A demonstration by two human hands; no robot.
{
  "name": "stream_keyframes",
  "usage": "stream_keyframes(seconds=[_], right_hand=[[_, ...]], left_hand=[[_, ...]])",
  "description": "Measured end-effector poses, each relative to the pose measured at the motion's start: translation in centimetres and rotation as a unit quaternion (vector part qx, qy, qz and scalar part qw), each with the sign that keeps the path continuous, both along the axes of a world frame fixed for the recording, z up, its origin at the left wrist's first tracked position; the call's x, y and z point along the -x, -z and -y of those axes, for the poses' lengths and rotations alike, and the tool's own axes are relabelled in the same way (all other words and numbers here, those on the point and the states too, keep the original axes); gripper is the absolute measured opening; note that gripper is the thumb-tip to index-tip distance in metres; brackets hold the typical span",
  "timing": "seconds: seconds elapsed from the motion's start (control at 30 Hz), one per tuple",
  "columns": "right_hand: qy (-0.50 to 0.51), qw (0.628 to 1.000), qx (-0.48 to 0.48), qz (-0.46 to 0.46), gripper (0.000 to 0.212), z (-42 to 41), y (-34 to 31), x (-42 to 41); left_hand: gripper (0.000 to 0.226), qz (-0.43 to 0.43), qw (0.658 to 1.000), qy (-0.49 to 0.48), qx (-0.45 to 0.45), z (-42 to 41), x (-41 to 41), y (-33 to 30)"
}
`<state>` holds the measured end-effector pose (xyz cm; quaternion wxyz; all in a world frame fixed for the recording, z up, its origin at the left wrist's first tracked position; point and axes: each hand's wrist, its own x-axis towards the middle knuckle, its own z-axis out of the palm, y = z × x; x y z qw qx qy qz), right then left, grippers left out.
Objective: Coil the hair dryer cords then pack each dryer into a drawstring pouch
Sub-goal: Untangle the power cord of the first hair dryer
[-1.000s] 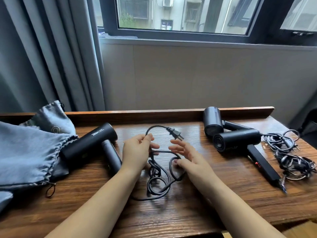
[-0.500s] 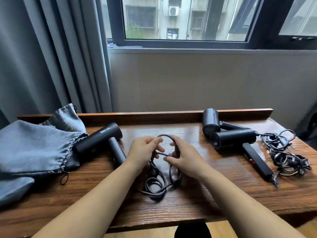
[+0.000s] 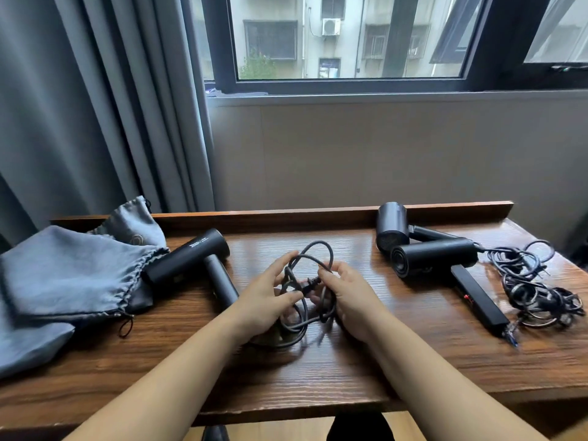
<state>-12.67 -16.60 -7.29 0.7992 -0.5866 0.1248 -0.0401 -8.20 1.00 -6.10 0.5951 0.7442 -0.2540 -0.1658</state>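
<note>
A black hair dryer [image 3: 191, 259] lies left of centre on the wooden table [image 3: 318, 377], its cord [image 3: 313, 253] looped between my hands. My left hand [image 3: 267, 297] holds the loops from the left with thumb and fingers around them. My right hand [image 3: 353, 294] pinches the plug end [image 3: 307, 285] against the loops. Two more black dryers [image 3: 432, 254] lie at the right with a tangled pile of cords [image 3: 534, 288]. Grey drawstring pouches [image 3: 70, 275] lie at the far left, one mouth beside the left dryer.
A raised wooden lip [image 3: 318, 214] runs along the table's back edge below the wall and window. Grey curtains [image 3: 95, 106] hang at the left. The table's front edge [image 3: 286, 412] is close to me.
The plug, which stuck up beyond my hands a second ago, has been brought down into the loops. The coil has been lifted and gathered tighter between both hands.
</note>
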Motion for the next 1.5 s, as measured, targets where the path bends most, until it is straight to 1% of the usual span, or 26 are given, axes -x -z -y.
stream_keyframes(seconds=[0.1,0.2,0.3,0.4,0.47,0.57,0.7,0.9,0.93,1.03,1.1,1.13,1.17,1.23,1.27,1.33,1.4,1.5], right_hand=[[0.029,1.000,-0.004,-0.003,0.012,-0.3,0.2,-0.1],[0.032,0.999,-0.018,-0.020,0.007,-0.4,-0.4,-0.2],[0.013,0.997,-0.055,-0.051,0.006,-0.2,-1.0,-0.2],[-0.001,0.993,-0.100,-0.061,0.016,0.3,-1.0,-0.1],[-0.007,0.991,-0.120,-0.056,0.017,0.4,-0.9,0.0],[0.008,0.991,-0.131,-0.040,0.007,0.0,-0.9,0.4],[0.030,0.988,-0.153,-0.019,0.007,-0.4,-0.8,0.7],[0.032,0.979,-0.199,-0.018,0.013,-0.1,-0.9,0.7],[0.042,0.982,-0.186,-0.013,0.014,-0.1,-0.7,0.6],[0.078,0.992,-0.101,-0.002,0.024,-0.5,0.0,0.2],[0.079,0.993,-0.090,0.001,0.026,-0.7,0.1,0.2],[0.077,0.992,-0.097,0.002,0.026,-0.6,0.0,0.2],[0.075,0.991,-0.109,0.004,0.025,-0.5,0.0,0.2],[0.068,0.989,-0.134,0.008,0.024,-0.2,-0.1,0.3],[0.064,0.988,-0.143,0.009,0.024,-0.2,-0.1,0.3],[0.054,0.987,-0.153,0.009,0.021,-0.2,-0.3,0.4],[0.045,0.985,-0.169,0.006,0.016,-0.3,-0.5,0.5],[0.056,0.979,-0.194,-0.003,0.018,-0.4,-0.4,0.4]], left_hand=[[0.067,0.022,1.000,0.002,-0.012,-0.3,-0.4,0.1],[0.068,0.038,0.999,0.005,-0.034,-0.5,-1.0,0.2],[0.072,0.091,0.993,0.006,-0.078,-0.7,-1.9,0.3],[0.071,0.145,0.981,0.000,-0.131,-0.7,-2.1,0.1],[0.072,0.163,0.976,-0.004,-0.144,-0.7,-2.1,0.3],[0.071,0.182,0.970,-0.011,-0.161,-0.8,-1.9,0.4],[0.068,0.203,0.965,-0.013,-0.164,-0.8,-1.7,0.5],[0.068,0.216,0.960,-0.002,-0.178,-0.3,-1.8,0.8],[0.068,0.210,0.961,0.001,-0.181,-0.2,-1.8,0.8],[0.064,0.197,0.965,0.002,-0.174,0.4,-1.5,0.4],[0.064,0.184,0.970,-0.010,-0.157,1.0,-1.1,0.1],[0.067,0.176,0.973,-0.011,-0.146,1.3,-1.0,0.0],[0.075,0.173,0.975,-0.009,-0.142,1.4,-0.9,0.0],[0.091,0.192,0.967,-0.012,-0.167,1.4,-0.8,0.3],[0.093,0.208,0.961,-0.015,-0.185,1.5,-0.8,0.5],[0.090,0.227,0.954,-0.020,-0.194,1.8,-0.5,0.4],[0.081,0.201,0.965,-0.023,-0.169,2.0,-0.5,0.0],[0.068,0.156,0.973,-0.063,-0.159,1.4,-1.8,0.2]])
